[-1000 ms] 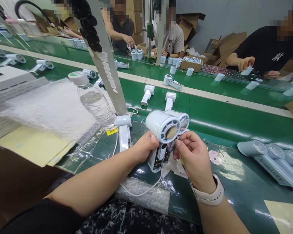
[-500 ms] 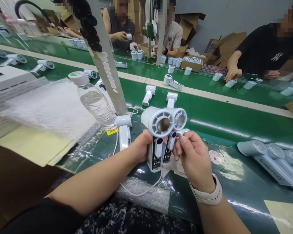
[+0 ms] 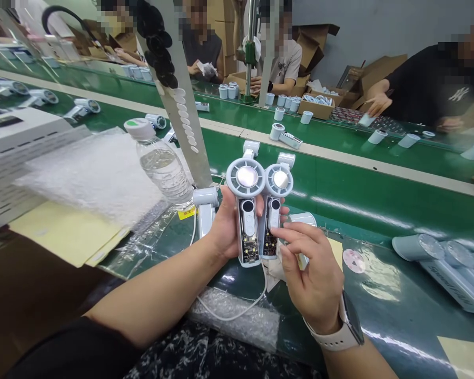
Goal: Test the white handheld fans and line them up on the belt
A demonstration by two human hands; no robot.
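Observation:
My left hand (image 3: 226, 229) is wrapped round two light-blue handheld fans, held upright side by side with their round heads up. The nearer handheld fan (image 3: 248, 231) has a bare circuit board in its handle, a white button strip and a shiny disc at its hub. Close against its right side is the second handheld fan (image 3: 270, 239), its board also exposed. My right hand (image 3: 314, 263) is in front of this second fan, with fingers apart and a fingertip at its button strip. Whether it presses there I cannot tell. A white cable (image 3: 237, 317) hangs below the fans.
A water bottle (image 3: 161, 166) and a metal post (image 3: 177, 105) stand to the left. Several blue fans (image 3: 450, 273) lie at the right. Across the green conveyor (image 3: 339, 173), with more fans on it, people work among cups and cardboard boxes (image 3: 318, 108).
The two fans have turned so their fronts and boards face me more fully. My right hand's fingers have uncurled and now reach to the second fan's button strip.

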